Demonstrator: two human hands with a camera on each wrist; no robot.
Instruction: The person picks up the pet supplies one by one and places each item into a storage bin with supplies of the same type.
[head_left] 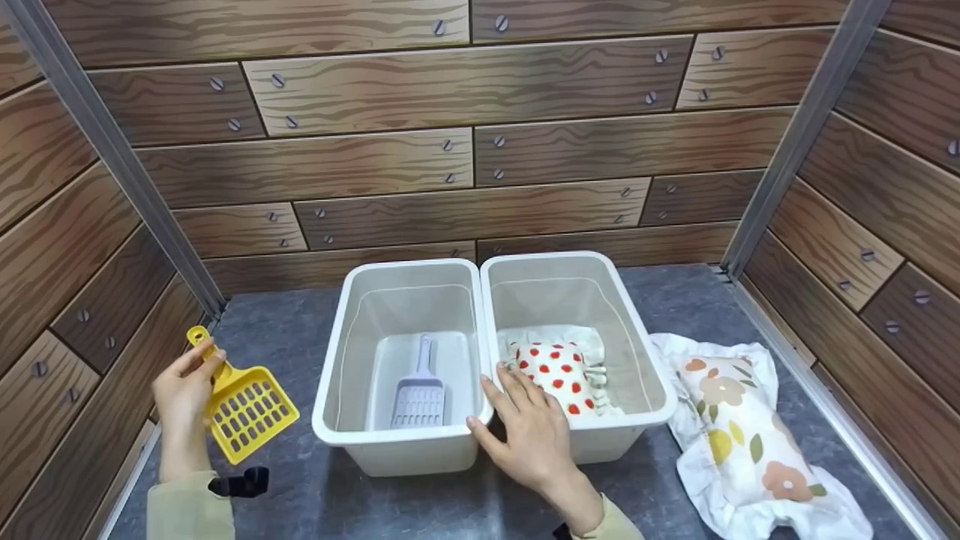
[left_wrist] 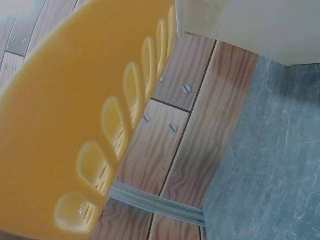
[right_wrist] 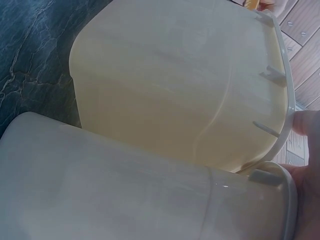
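My left hand (head_left: 184, 397) pinches the handle of a yellow slotted litter scoop (head_left: 253, 412), held to the left of the bins with its blade slanting down to the right. In the left wrist view the slotted scoop (left_wrist: 60, 125) fills the left side. My right hand (head_left: 529, 431) rests with fingers extended over the adjoining front rims of two whitish bins; its thumb (right_wrist: 304, 122) touches the rim in the right wrist view. The left bin (head_left: 405, 457) contains a pale purple slotted scoop (head_left: 420, 397). Inside the right bin (head_left: 607, 439) lies a small white pillow with red strawberries (head_left: 551, 371), partly covered by my fingers.
A white ruffled pillow with a flower print (head_left: 742, 427) lies right of the bins, against the right bin's side. Wood-patterned walls (head_left: 465, 157) enclose the dark marbled table (head_left: 285, 322) at the back and both sides.
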